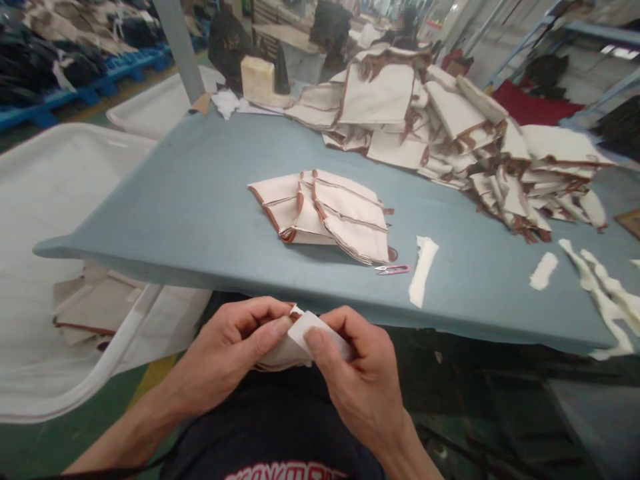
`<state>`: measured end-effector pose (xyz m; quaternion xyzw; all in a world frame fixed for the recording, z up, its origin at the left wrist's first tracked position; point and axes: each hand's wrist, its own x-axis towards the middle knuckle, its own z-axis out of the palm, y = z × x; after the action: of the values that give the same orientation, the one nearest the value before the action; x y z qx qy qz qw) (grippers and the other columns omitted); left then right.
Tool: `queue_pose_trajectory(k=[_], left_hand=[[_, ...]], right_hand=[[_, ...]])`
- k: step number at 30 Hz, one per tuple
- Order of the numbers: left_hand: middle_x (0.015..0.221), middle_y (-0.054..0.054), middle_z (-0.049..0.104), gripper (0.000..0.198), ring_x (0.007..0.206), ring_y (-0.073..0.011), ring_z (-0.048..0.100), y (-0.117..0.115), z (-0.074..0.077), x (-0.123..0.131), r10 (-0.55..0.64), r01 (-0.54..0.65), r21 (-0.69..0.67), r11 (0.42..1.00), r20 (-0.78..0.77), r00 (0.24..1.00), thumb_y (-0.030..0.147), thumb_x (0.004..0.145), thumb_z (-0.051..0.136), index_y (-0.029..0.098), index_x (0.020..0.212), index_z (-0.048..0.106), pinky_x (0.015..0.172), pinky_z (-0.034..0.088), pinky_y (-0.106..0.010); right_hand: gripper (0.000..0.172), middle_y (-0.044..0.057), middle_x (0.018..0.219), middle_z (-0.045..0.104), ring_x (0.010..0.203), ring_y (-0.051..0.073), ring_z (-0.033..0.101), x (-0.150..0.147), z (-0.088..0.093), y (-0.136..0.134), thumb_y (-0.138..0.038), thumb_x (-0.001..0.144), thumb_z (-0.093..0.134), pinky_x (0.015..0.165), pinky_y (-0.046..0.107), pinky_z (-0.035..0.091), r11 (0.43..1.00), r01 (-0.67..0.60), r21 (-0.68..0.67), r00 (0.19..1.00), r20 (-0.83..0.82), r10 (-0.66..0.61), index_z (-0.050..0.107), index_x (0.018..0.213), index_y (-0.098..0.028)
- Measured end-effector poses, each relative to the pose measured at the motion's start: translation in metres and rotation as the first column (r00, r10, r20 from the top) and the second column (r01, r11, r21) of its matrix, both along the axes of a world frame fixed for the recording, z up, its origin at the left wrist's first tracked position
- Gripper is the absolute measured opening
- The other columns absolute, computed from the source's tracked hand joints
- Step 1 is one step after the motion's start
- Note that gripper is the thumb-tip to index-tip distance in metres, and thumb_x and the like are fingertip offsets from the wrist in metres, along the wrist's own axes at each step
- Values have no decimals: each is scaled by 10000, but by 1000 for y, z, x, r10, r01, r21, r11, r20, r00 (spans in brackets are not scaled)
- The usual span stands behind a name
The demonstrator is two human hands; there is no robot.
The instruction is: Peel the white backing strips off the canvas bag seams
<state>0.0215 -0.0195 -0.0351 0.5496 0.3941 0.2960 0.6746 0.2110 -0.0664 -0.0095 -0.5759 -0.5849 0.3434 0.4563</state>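
Note:
Close to my body, below the table's front edge, my left hand (245, 333) is closed on a cream fabric piece (283, 357) with brown edging. Its thumb and forefinger pinch the brown edge. My right hand (357, 367) grips a small white strip (313, 327) between thumb and fingers, pressed against that edge. Whether the strip is cloth or paper I cannot tell. On the table ahead lie several cream fabric pieces (345, 207) with brown binding, overlapping. Beside them rest pink-handled thread snips (393, 269) and a white scrap strip (423, 270).
A large heap of cream pieces (380, 93) covers the back right of the blue-covered table (165, 200). More white scraps (544, 271) lie at the right. A white bin (65, 400) stands at the left, with cream pieces (100, 303) inside.

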Motion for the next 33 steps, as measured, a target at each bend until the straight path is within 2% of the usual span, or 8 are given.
queue_pose_trajectory(k=[7, 12, 17, 22, 28, 33], left_hand=[[859, -31, 770, 325, 715, -145, 603, 4, -4, 8, 58, -52, 70, 996, -77, 995, 478, 950, 704, 180, 1010, 820, 619, 457, -178], [770, -23, 725, 348, 609, -117, 526, 7, -7, 9, 28, -29, -4, 1000, -60, 998, 480, 933, 701, 156, 989, 816, 522, 392, -171], [677, 11, 650, 323, 538, -83, 425, 9, -6, 11, 55, -57, -48, 997, -54, 997, 459, 909, 718, 146, 888, 791, 472, 335, -157], [621, 18, 600, 340, 518, -83, 404, 10, -9, 11, 61, -68, -85, 994, -80, 995, 468, 866, 736, 133, 870, 794, 463, 339, -165], [615, 13, 574, 340, 529, -88, 392, 14, -8, 9, 37, -46, -61, 997, -128, 991, 458, 869, 711, 130, 852, 797, 457, 317, -168], [571, 54, 467, 312, 516, -81, 323, 19, 0, 10, 17, -18, -9, 1000, -107, 994, 419, 893, 678, 152, 734, 710, 469, 298, -180]], right_hand=[[276, -40, 589, 601, 508, 94, 467, 2, -12, 9, -359, 933, 638, 492, 224, 346, 997, 58, -59, 996, 77, -53, 627, 717, -187], [290, -51, 586, 582, 505, 93, 457, 4, -18, 11, -387, 937, 640, 483, 224, 325, 985, 9, -170, 999, 52, 0, 612, 718, -197], [273, -50, 596, 590, 519, 98, 473, 5, -21, 15, -372, 931, 637, 502, 232, 319, 988, 10, -152, 994, 108, 6, 600, 717, -207], [297, -44, 596, 598, 516, 109, 489, 7, -24, 17, -404, 949, 623, 514, 241, 313, 988, -5, -157, 984, 173, 32, 598, 719, -218], [295, -43, 572, 585, 493, 123, 482, 7, -23, 17, -449, 907, 663, 532, 253, 317, 990, 83, -112, 953, 301, -46, 599, 721, -230], [234, -30, 653, 647, 567, 141, 565, 9, -23, 22, -442, 895, 668, 562, 244, 380, 980, 34, -195, 977, 214, 9, 617, 805, -232]])
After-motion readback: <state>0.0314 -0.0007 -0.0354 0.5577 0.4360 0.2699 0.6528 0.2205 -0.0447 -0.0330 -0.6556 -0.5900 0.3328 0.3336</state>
